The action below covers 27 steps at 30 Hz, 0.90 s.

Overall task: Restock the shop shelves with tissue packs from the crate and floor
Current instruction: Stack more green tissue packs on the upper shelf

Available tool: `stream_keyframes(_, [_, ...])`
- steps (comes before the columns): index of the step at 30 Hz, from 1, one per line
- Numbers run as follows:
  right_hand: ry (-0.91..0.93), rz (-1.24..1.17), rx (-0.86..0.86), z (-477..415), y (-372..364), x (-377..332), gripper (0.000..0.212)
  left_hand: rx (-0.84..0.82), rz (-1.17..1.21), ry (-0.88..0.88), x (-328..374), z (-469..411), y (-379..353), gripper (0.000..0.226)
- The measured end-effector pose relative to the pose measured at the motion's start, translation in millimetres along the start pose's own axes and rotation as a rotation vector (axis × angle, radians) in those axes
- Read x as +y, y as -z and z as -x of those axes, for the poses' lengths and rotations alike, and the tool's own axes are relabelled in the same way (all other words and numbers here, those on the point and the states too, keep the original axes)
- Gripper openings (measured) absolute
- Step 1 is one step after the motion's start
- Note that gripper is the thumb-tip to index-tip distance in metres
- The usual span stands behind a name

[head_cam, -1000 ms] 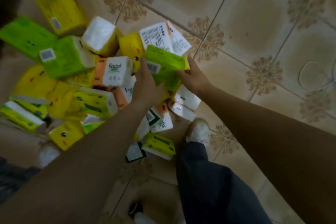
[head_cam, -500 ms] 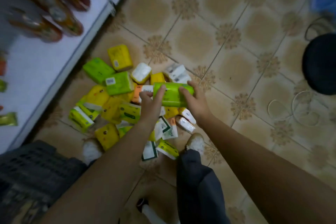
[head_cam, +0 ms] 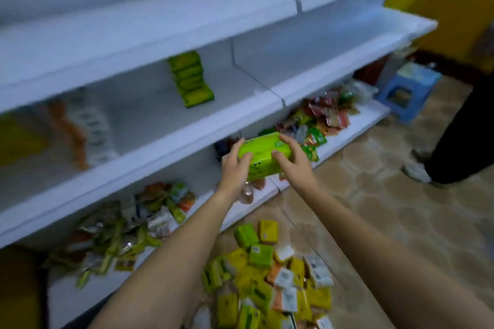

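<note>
White shelves (head_cam: 149,115) now fill our view, the green tissue pack (head_cam: 264,153) lifted before them (left hand (head_cam: 235,165) gripping at nine o'clock, right hand (head_cam: 292,164) at three).

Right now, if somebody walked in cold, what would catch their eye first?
The bright green tissue pack, held up between the left hand and right hand in front of the white shelves, grabs attention first. Next comes the heap of tissue packs, yellow, green and orange, on the floor below the arms. A neat row of green packs sits on a shelf up and left of the hands.
</note>
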State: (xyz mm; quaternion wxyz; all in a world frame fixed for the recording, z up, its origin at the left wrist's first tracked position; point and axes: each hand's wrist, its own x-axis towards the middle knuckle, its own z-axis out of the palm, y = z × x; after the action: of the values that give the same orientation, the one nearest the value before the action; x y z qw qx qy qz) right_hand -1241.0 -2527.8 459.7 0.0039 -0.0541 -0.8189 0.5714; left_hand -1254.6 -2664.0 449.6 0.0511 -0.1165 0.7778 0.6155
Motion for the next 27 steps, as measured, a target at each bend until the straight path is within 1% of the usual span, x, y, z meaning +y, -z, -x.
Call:
stream_keyframes(3, [0.216,-0.01,0.003,-17,-4,-96,0.041,0.091,-0.007,-0.201,81,-1,60,0.055])
stream_keyframes(5, [0.329,-0.03,-0.041,-27,-15,-161,0.041,0.186,0.03,-0.315,132,0,103,0.054])
stream_keyframes(7, [0.442,-0.046,-0.103,-34,-37,-216,0.05,0.314,0.087,-0.364,167,0,147,0.048])
stream_keyframes(9, [0.523,-0.045,-0.15,-34,-69,-255,0.054,0.425,0.143,-0.347,183,6,191,0.044])
stream_keyframes(12, [0.588,-0.067,-0.235,-30,-126,-295,0.053,0.582,0.199,-0.344,184,10,258,0.033])
stream_keyframes(14, [0.609,-0.079,-0.3,-28,-169,-315,0.052,0.685,0.193,-0.351,181,15,303,0.023])
stream_keyframes(15, [0.619,-0.082,-0.332,-25,-190,-324,0.053,0.73,0.181,-0.346,177,18,326,0.022])
stream_keyframes(17, [0.632,-0.078,-0.406,-18,-237,-339,0.055,0.805,0.144,-0.319,163,25,373,0.027])
stream_keyframes(22, [0.7,-0.043,-0.536,13,-359,-368,0.059,0.954,0.054,-0.169,119,47,485,0.045])
stream_keyframes(24, [0.712,-0.013,-0.6,33,-406,-378,0.059,1.029,0.061,-0.115,99,63,524,0.047])
stream_keyframes(27, [0.742,0.039,-0.702,67,-474,-393,0.055,1.092,0.144,-0.091,70,89,576,0.051])
